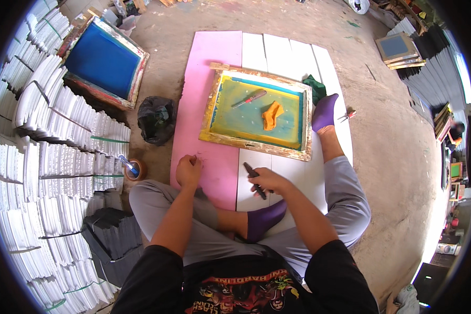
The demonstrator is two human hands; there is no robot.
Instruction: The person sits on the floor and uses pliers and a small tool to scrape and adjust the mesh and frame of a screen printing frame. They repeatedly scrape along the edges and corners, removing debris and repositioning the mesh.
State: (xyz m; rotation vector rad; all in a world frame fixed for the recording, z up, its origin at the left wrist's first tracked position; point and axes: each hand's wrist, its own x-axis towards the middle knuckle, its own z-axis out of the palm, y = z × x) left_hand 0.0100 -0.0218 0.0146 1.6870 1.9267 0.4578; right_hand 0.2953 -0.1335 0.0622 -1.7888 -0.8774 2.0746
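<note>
My right hand (270,181) is closed around a black pliers-like hand tool (252,171), held above the white boards in front of my lap. Its exact kind is hard to tell. Over the pink board, my left hand (189,170) has its fingers curled together; whatever they may hold is hidden. Beyond both hands lies a wooden screen-printing frame (256,145) with a yellow and teal mesh. A screwdriver (249,98) with a red and clear handle and a crumpled orange cloth (271,116) rest on that mesh.
Bundled white stacks (63,178) fill the left side. A black plastic bag (157,120) and a brown tape roll (136,170) lie beside the pink board (206,104). A blue-meshed frame (103,63) leans behind. Another red-handled tool (348,115) and a green cloth (315,89) are near my right foot.
</note>
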